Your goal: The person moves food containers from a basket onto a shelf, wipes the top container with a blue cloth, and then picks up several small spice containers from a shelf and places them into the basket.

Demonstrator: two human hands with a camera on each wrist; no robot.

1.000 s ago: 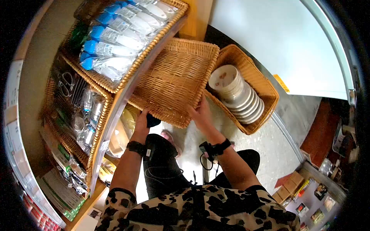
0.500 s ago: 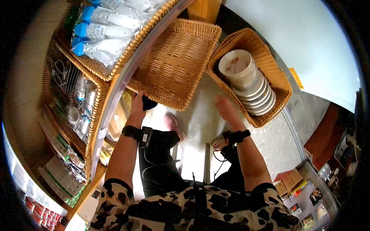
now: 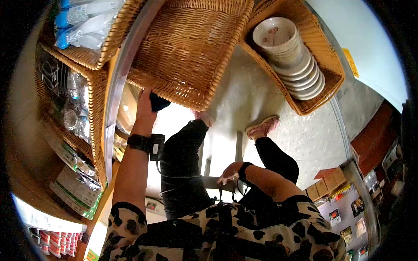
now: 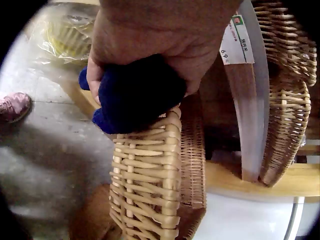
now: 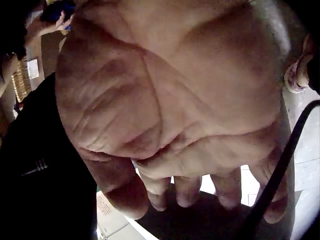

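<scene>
An empty-looking wicker basket (image 3: 187,48) juts out from the shelf at the top of the head view. My left hand (image 3: 146,108) is at its near left corner; in the left wrist view that hand (image 4: 160,45) holds a dark blue cloth (image 4: 140,95) bunched against the wicker rim (image 4: 150,175). Away from the basket, my right hand (image 3: 230,172) is low before my body, holding nothing. The right wrist view shows the palm of this hand (image 5: 170,100) with its fingers extended and a black cord in front.
Another wicker basket (image 3: 335,78) with stacked white bowls (image 3: 300,69) stands to the right. Shelf baskets on the left hold bagged brushes (image 3: 87,21) and packaged utensils (image 3: 76,104). A white surface (image 3: 370,43) lies at upper right. My feet are on the floor (image 3: 305,143).
My right hand has let go of the basket's near edge and moved down toward my body. My left hand has stayed at the basket corner. The baskets now appear higher in the head view.
</scene>
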